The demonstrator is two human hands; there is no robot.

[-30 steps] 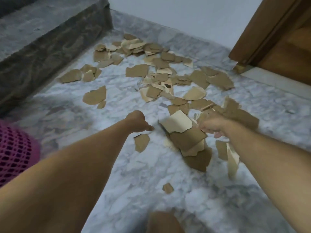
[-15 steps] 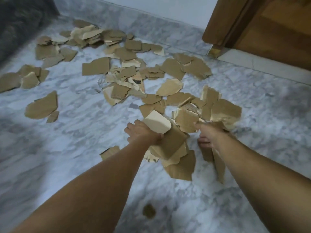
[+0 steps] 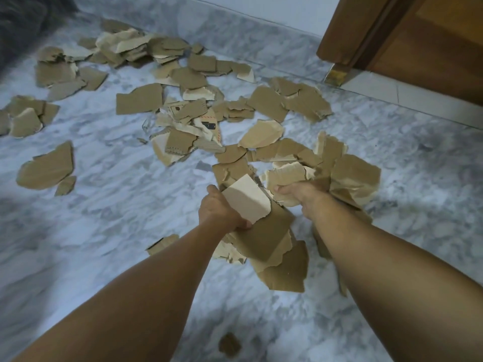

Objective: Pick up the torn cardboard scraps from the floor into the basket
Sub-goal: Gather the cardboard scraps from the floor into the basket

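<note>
Torn brown cardboard scraps (image 3: 138, 99) lie scattered over the grey marble floor (image 3: 109, 210), thickest at the far centre and left. My left hand (image 3: 218, 211) grips a bundle of scraps (image 3: 264, 236) whose top piece is pale. My right hand (image 3: 304, 195) clutches another bunch of scraps (image 3: 352, 176) just to the right of it. Both bundles are held above the floor, nearly touching. A small scrap (image 3: 162, 242) lies under my left forearm and another small scrap (image 3: 229, 344) sits near the bottom edge. No basket is in view.
A wooden door and frame (image 3: 407, 45) stand at the upper right. A white wall with a marble skirting (image 3: 235, 27) runs along the back. A dark stone step (image 3: 23, 19) is at the upper left corner.
My left hand reached right and closed on the pale-topped stack. Both hands came together with their bundles lifted. The view swung right, so the pink basket at the left left the frame.
</note>
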